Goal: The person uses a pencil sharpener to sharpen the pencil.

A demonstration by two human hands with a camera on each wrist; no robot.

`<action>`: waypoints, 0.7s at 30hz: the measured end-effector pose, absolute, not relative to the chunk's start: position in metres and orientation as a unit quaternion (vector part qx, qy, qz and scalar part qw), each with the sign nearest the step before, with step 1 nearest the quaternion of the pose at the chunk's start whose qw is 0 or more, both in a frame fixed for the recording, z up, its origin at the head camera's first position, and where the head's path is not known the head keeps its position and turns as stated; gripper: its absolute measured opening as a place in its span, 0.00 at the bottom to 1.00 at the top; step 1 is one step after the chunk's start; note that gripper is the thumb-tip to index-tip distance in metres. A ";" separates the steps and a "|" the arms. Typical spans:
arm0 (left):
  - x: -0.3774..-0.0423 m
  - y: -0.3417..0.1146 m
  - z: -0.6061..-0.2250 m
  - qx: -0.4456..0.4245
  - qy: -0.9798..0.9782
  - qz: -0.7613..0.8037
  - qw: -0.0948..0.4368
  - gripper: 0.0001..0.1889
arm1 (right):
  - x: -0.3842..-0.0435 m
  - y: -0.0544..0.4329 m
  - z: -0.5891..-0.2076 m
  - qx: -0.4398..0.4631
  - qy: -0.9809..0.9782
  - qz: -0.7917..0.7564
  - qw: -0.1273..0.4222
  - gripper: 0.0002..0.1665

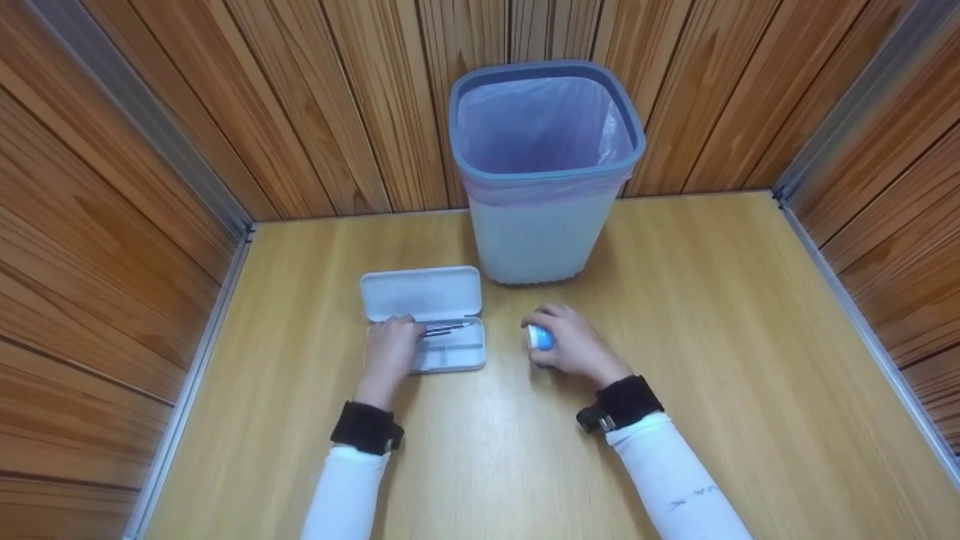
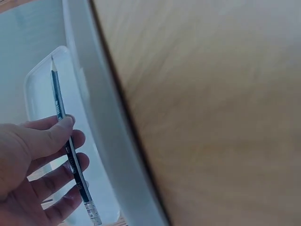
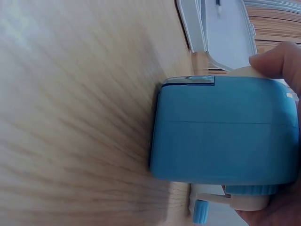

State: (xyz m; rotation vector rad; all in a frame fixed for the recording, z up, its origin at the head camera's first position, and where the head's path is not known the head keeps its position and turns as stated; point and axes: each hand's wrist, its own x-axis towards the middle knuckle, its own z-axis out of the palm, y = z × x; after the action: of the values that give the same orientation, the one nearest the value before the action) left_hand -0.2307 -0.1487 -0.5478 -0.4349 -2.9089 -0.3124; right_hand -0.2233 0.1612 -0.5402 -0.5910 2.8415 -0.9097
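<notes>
My left hand is over the white pencil case, whose lid stands raised at the back. In the left wrist view, thumb and fingers pinch a dark striped pencil with a sharpened tip and a metal end, above the case's tray. To the right of the case, my right hand grips a blue and white pencil sharpener close over the table. Its white crank, with a blue knob, shows in the right wrist view. Part of its body is hidden by my hand in the head view.
A tall pale waste bin with a grey rim and a pink liner stands behind the case and sharpener, near the back wall. Wood-panelled walls with metal edging bound the wooden table at the back and both sides.
</notes>
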 end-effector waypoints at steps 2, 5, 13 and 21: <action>-0.231 -0.146 -0.551 -0.143 -0.980 -0.105 0.087 0.09 | -0.224 0.161 -0.541 -0.197 0.933 -0.298 0.047 0.27; -0.233 -0.143 -0.555 -0.146 -0.980 -0.110 0.082 0.11 | -0.224 0.161 -0.542 -0.203 0.933 -0.295 0.037 0.27; -0.238 -0.139 -0.563 -0.147 -0.977 -0.140 0.067 0.10 | -0.225 0.162 -0.543 -0.209 0.935 -0.286 0.028 0.26; -0.242 -0.138 -0.560 -0.127 -0.983 -0.121 0.062 0.08 | -0.224 0.162 -0.542 -0.201 0.934 -0.292 0.037 0.26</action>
State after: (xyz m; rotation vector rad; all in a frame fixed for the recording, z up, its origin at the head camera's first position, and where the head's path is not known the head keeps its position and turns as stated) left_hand -0.2417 -0.1379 -0.5603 -0.3854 -2.9706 -0.3648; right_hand -0.2241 0.1617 -0.5423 -0.6184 2.8679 -0.8977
